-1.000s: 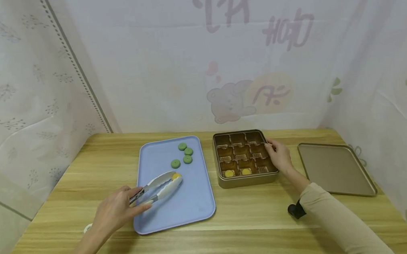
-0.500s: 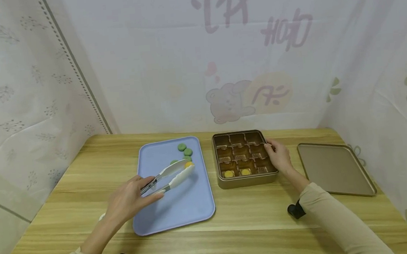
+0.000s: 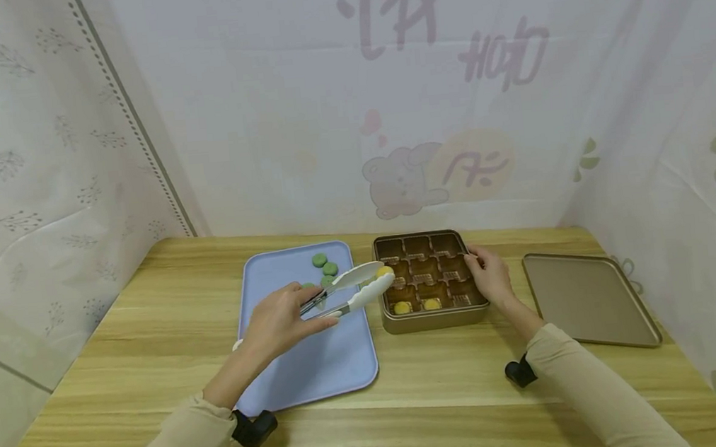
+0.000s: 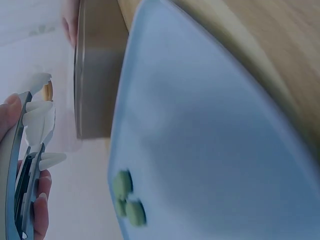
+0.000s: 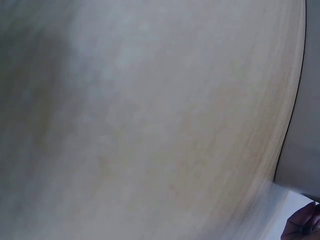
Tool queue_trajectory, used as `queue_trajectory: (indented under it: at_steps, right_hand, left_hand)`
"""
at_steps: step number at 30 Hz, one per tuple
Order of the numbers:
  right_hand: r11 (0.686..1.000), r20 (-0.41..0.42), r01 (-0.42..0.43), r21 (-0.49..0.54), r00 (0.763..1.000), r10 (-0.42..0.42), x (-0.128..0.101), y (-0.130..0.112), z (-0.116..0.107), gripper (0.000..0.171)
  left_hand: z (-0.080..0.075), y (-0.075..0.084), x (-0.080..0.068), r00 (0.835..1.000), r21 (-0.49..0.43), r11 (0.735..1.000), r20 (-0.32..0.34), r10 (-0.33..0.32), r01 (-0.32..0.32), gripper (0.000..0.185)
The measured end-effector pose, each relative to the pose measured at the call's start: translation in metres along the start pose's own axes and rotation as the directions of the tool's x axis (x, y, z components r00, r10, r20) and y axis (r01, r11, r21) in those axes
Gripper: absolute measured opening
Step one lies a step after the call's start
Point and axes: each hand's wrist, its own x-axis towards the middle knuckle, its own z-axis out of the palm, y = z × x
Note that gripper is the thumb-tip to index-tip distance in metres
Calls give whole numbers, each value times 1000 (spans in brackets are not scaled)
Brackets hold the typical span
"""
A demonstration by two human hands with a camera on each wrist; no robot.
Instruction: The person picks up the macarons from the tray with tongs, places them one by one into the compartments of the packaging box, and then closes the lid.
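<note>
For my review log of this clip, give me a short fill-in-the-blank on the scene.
1. The left hand grips ___.
2. The piece pinched at their tips is ___ in colour.
3. The pieces lying on the blue tray are ___.
4. The right hand touches the ___ side of the box.
Missing: tongs; yellow; green; right

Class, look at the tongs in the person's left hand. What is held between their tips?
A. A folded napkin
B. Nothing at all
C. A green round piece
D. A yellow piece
D: in the head view the left hand grips the tongs, and a yellow piece sits between their tips over the left edge of the gold box.
</note>
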Motion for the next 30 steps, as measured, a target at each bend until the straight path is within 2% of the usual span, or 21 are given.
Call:
queue_trajectory:
  at_steps: [5, 12, 22, 30]
  right_hand:
    - [1000, -15, 1, -8, 1000, -1, 1, 0, 1, 36]
    - [1000, -11, 5, -16, 1000, -5, 1, 0, 1, 37]
    - [1000, -2, -23, -12, 1000, 23, 2, 3, 2, 38]
    - [1000, -8, -11, -15, 1000, 11, 3, 4, 2, 37]
  left_hand:
    - [11, 16, 14, 999, -18, 999, 29, 31, -30, 59]
    - [27, 38, 30, 993, 4, 995, 57, 103, -103, 58]
    - [46, 66, 50, 982, -12, 991, 134, 135, -134, 62]
    - [57, 78, 59, 974, 4, 989, 178, 143, -146, 63]
